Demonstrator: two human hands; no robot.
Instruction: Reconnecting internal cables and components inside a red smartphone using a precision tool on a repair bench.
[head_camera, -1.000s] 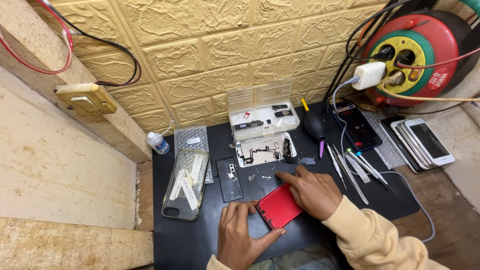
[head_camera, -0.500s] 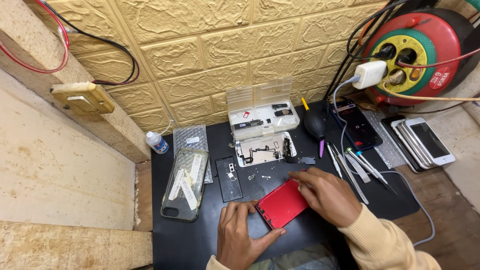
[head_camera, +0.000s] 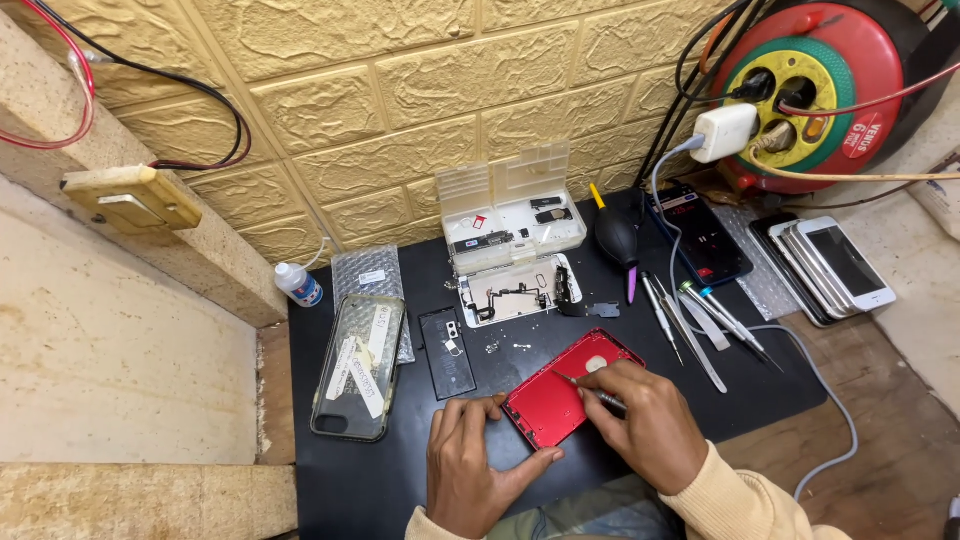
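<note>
Here, from the far left, I see a small white squeeze bottle (head_camera: 298, 284) with a blue label standing at the wall, at the back corner of the black mat (head_camera: 380, 480) that covers the table. Just beside it a phone in a clear case (head_camera: 357, 367) lies flat, overlapping a bubble-wrap pouch (head_camera: 367, 275), and a dark battery (head_camera: 446, 352) lies next to that. My left hand (head_camera: 472, 467) rests on the mat, thumb spread, fingertips touching the lower left edge of the red phone back housing (head_camera: 570, 387), pinning it flat. The housing lies tilted near the middle of the mat, in front of the open clear parts box (head_camera: 512, 215) and a white tray of small parts (head_camera: 515, 293). My right hand (head_camera: 650, 425) is closed around a thin metal tool (head_camera: 590, 390), its tip touching the red housing. Further right lie several screwdrivers (head_camera: 700, 325), a dark phone (head_camera: 700, 235), a stack of white phones (head_camera: 835, 265) and a red cable reel (head_camera: 815, 85).
</note>
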